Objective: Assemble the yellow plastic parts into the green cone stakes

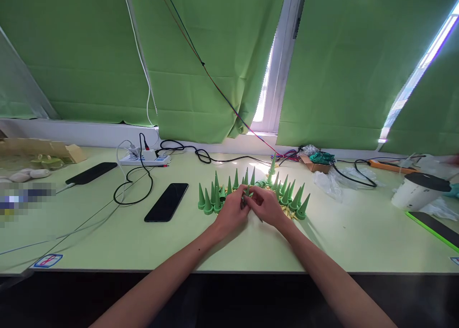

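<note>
Many cones (pixel 208 204) upright at the frame's centre

They stand on the table (pixel 193 249), yellow bits (pixel 289 212) loose among them. The left hand (pixel 233 211) and right hand (pixel 267 206) pinch narrowly at what seems one more cone (pixel 247 190), not set down; fingers hide its base.

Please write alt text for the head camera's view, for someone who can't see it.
A person's left hand and right hand meet at a partly hidden green cone, among other green cones on a pale green table. A black phone lies left; green blinds hang behind.
</note>
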`<action>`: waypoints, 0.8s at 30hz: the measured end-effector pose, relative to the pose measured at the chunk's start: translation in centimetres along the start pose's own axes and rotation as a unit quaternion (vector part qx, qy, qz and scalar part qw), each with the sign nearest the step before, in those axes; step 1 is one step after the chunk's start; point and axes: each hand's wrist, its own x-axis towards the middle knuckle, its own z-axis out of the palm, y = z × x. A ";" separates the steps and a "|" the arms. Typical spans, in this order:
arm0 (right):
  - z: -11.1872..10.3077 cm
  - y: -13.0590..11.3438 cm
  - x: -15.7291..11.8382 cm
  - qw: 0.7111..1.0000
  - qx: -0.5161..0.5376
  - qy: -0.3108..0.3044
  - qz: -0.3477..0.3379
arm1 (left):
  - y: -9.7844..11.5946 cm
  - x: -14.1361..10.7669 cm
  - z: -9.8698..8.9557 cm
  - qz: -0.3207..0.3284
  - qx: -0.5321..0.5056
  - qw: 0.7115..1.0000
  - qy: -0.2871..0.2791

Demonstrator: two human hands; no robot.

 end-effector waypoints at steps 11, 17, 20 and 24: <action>-0.1 -0.1 0.1 0.996 -0.023 0.079 0.037 | 0.1 -0.3 0.1 0.008 0.027 0.999 0.033; -0.2 0.1 0.2 0.989 -0.046 0.127 0.065 | 0.3 -0.4 0.0 0.045 0.039 0.998 0.011; -0.1 0.4 0.2 0.986 -0.062 0.140 0.072 | 0.4 -0.5 0.0 0.087 0.074 0.992 -0.052; 0.0 0.6 0.2 0.981 -0.075 0.160 0.083 | 0.4 -0.8 0.1 0.134 0.123 0.976 -0.119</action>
